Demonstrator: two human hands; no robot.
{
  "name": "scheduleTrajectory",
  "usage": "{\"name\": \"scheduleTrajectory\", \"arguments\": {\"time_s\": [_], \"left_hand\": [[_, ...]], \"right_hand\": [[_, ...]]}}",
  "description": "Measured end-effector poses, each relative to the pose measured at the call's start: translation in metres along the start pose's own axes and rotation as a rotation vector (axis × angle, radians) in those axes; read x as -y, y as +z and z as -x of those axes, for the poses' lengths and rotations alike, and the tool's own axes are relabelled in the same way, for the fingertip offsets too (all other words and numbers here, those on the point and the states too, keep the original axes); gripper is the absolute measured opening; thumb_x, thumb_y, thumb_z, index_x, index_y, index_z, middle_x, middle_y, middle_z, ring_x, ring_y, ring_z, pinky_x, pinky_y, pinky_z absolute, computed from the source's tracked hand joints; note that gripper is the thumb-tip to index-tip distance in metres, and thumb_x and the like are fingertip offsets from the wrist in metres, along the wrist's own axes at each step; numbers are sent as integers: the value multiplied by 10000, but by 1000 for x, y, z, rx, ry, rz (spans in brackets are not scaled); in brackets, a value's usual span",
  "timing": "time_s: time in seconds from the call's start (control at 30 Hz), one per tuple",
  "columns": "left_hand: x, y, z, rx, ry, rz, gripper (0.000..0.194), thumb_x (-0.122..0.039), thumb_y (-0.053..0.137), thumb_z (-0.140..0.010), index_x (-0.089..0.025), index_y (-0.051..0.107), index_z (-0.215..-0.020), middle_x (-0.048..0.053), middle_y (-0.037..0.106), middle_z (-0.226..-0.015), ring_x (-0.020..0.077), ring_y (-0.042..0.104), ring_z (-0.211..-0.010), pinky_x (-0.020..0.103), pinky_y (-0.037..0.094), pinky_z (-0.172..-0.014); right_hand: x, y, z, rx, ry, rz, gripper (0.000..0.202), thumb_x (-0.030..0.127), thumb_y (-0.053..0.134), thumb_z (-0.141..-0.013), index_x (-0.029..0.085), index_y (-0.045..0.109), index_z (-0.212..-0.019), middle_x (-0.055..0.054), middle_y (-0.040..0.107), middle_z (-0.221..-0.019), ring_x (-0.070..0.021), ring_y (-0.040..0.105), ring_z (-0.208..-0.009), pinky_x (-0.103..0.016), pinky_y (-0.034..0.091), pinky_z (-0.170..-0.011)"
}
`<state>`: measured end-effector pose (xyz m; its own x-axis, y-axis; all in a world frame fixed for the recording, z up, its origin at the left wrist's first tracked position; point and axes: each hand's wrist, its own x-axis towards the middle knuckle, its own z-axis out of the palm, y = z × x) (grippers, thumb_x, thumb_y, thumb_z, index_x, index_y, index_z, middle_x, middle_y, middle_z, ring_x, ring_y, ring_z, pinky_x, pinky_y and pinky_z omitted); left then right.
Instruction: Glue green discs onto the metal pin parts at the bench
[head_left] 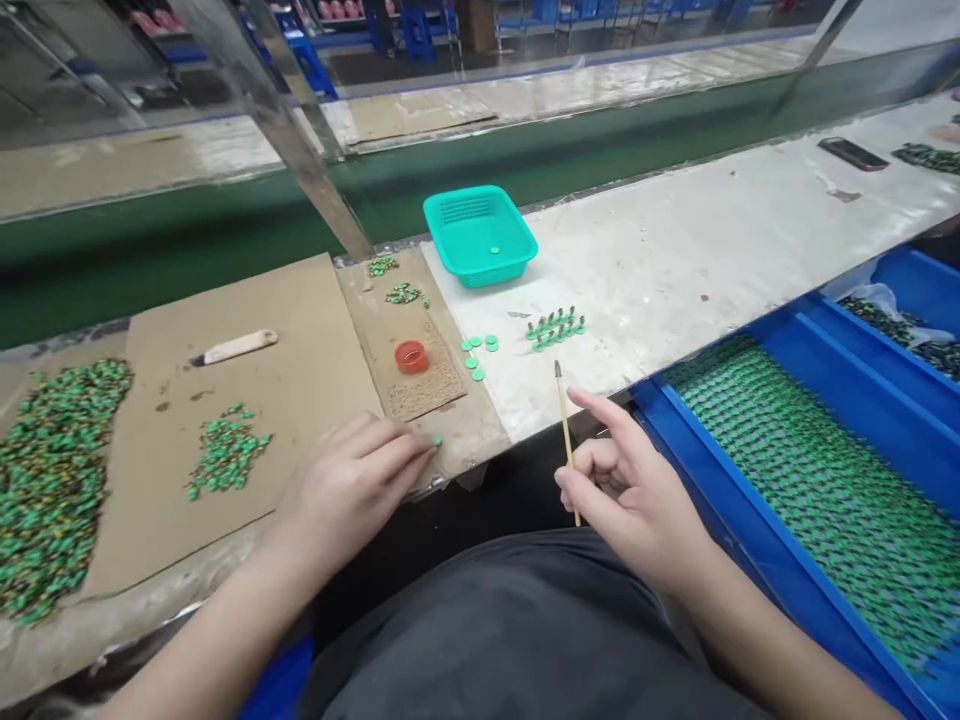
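One stick (565, 412) in right hand (634, 490).

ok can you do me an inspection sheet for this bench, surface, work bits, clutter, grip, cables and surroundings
surface: white benchtop marked; cardboard sheet stained
work bits: green discs loose; rows of dark-tipped pieces upright; red cap; one disc in turquoise basket
clutter: phone-like object at far right
grip: right hand holds thin stick; left hand at small green piece, pinch unclear
cables: nothing seen
surroundings: filled blue tray lower right; blue stools beyond
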<state>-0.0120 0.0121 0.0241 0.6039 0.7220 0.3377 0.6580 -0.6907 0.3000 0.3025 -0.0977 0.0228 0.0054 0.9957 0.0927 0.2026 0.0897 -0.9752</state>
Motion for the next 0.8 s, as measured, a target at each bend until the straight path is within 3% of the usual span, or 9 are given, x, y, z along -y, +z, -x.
{"name": "scheduleTrajectory", "arguments": {"time_s": [0.13,0.23,0.3,0.37,0.47,0.57,0.67,0.73,0.8], "left_hand": [[3,4,28,-77,-2,77,157,-327,687,-1149,-271,828,-1105,9,838,-1025,177,755,-918,332,577,-886],[1,8,26,-120,-68,107,137,-329,694,-1141,-252,808,-1146,11,835,-1069,176,777,-957,325,587,-909],[-1,13,23,-143,-80,66,157,-359,701,-1138,-246,807,-1167,14,826,-1055,191,764,-944,341,582,-887],[-2,18,19,-163,-70,10,176,-371,694,-1143,-236,806,-1152,19,809,-1017,209,742,-931,361,573,-864],[-2,25,17,-172,-69,-27,181,-361,676,-1154,-225,788,-1113,23,784,-984,223,719,-918,381,558,-833],[-3,26,20,-190,-59,-17,115,-314,700,-1147,-214,756,-1160,36,785,-1029,232,716,-960,394,560,-875],[-6,22,28,-207,28,-60,120,-225,746,-1114,-204,740,-1232,55,830,-1161,253,722,-1022,428,548,-930],[-7,21,32,-199,90,-99,170,-189,745,-1110,-190,741,-1280,56,855,-1229,266,733,-1066,447,531,-947],[-7,21,34,-194,113,-108,183,-177,721,-1124,-169,747,-1305,56,866,-1233,271,739,-1100,451,520,-950]], "right_hand": [[23,12,-12,65,-31,-195,249,174,703,-1121,287,863,-1274,-6,915,-971,-155,911,-898,-231,742,-831],[40,18,-25,69,-37,-390,204,218,723,-1147,285,900,-1224,-44,947,-1140,-201,932,-1091,-274,769,-972],[47,22,-34,44,-55,-422,142,221,836,-1088,291,904,-1191,-28,949,-1089,-201,938,-1046,-262,774,-941],[48,26,-43,-25,-98,-343,69,233,874,-1068,278,907,-1109,0,927,-935,-155,919,-868,-210,758,-820],[43,33,-55,-154,-193,-164,193,309,755,-1159,240,911,-1069,3,868,-832,-102,830,-707,-179,699,-688],[35,41,-70,-201,-213,-76,284,348,670,-1199,214,889,-1078,-21,864,-869,-116,830,-739,-218,704,-713],[29,49,-90,-220,-199,-123,64,209,810,-1066,222,803,-1004,21,798,-855,-106,791,-756,-211,677,-721],[26,56,-105,-226,-212,-186,203,101,883,-927,232,727,-941,57,720,-845,-81,719,-741,-181,628,-692],[24,63,-120,-213,-216,-236,208,106,867,-924,238,708,-944,69,671,-818,-74,670,-707,-179,599,-658]]}}
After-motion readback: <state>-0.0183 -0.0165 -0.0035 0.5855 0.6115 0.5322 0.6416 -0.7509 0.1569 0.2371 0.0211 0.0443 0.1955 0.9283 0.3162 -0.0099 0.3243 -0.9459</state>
